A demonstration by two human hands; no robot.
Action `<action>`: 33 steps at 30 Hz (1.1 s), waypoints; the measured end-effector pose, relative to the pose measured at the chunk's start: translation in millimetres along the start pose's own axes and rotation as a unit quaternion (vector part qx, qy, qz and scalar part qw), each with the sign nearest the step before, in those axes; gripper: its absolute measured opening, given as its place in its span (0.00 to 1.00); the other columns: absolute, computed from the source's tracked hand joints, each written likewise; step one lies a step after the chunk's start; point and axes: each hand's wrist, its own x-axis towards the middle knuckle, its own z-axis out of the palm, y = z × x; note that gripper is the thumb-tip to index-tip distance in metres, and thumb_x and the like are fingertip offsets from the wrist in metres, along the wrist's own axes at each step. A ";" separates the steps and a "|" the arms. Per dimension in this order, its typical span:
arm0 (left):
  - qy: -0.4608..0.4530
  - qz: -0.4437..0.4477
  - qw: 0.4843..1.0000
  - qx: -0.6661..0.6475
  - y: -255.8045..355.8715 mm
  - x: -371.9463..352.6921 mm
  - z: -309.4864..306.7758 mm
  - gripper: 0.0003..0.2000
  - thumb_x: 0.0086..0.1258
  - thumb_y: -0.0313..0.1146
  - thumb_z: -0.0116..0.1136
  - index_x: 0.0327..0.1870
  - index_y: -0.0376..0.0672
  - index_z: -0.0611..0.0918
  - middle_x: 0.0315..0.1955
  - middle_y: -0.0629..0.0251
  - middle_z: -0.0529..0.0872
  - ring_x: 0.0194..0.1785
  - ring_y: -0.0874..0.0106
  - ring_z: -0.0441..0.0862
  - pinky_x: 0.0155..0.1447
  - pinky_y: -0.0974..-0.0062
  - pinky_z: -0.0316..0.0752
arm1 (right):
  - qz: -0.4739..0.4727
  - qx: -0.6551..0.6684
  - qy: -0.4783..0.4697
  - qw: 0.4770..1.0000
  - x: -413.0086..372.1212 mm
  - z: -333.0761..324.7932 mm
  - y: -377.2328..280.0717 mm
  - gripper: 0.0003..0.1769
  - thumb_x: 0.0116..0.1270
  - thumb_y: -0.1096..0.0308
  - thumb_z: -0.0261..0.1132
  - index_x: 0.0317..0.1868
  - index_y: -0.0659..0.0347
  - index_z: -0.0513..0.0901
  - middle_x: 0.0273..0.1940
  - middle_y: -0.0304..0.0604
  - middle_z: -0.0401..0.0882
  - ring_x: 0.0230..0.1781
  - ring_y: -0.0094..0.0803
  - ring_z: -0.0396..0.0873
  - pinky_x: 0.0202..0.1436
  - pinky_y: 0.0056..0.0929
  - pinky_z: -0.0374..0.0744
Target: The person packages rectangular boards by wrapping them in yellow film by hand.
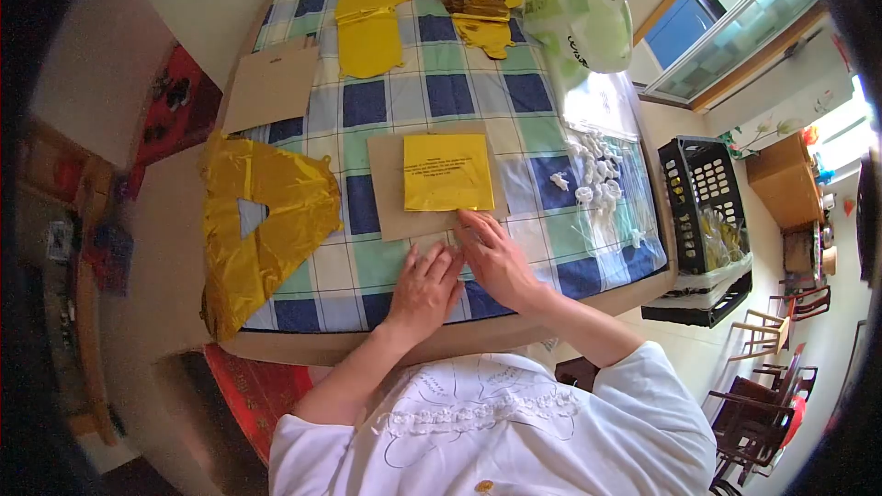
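Observation:
A flat, square gold foil packet (pixel 447 172) with a few lines of dark print lies on a piece of brown cardboard (pixel 388 191). My right hand (pixel 496 257) reaches in from the right, its fingertips touching the lower edge of the packet near its right corner. Close beside it, my left hand (pixel 425 283) rests with its fingers extended and slightly apart at the cardboard's lower edge, holding nothing. Neither hand visibly grips the packet.
A checkered cloth (pixel 450 92) covers the table. Around it lie unfolded gold foil balloons (pixel 266 211), more gold foil (pixel 372 32), another cardboard sheet (pixel 271 87), white ties (pixel 597 184) and a green-white plastic bag (pixel 588 23). A black crate (pixel 703 207) stands beyond the right edge.

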 end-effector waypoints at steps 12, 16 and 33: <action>0.192 -0.097 0.976 -0.015 -71.1 52.7 -39.4 0.13 0.71 0.29 0.51 0.54 0.40 0.80 0.57 0.51 0.77 0.65 0.54 0.71 0.67 0.57 0.65 | 0.013 -0.002 -0.016 1.000 -19.9 4.6 -7.6 0.25 0.63 0.73 0.62 0.61 0.65 0.74 0.63 0.52 0.69 0.65 0.51 0.67 0.68 0.45 0.68; 0.139 -0.105 0.984 0.045 -89.6 65.8 -11.1 0.14 0.73 0.32 0.48 0.56 0.42 0.78 0.61 0.53 0.75 0.68 0.55 0.67 0.71 0.52 0.59 | 0.048 -0.046 -0.014 0.998 -21.0 1.2 -5.2 0.27 0.64 0.72 0.62 0.64 0.65 0.71 0.65 0.52 0.68 0.67 0.50 0.65 0.72 0.46 0.62; 0.141 -0.103 0.984 0.041 -88.2 65.1 -9.2 0.21 0.70 0.32 0.54 0.64 0.41 0.72 0.63 0.53 0.72 0.69 0.55 0.66 0.72 0.52 0.57 | 0.027 -0.090 -0.086 0.992 -15.0 1.4 -2.3 0.28 0.64 0.68 0.62 0.64 0.63 0.71 0.66 0.47 0.66 0.69 0.42 0.63 0.74 0.47 0.59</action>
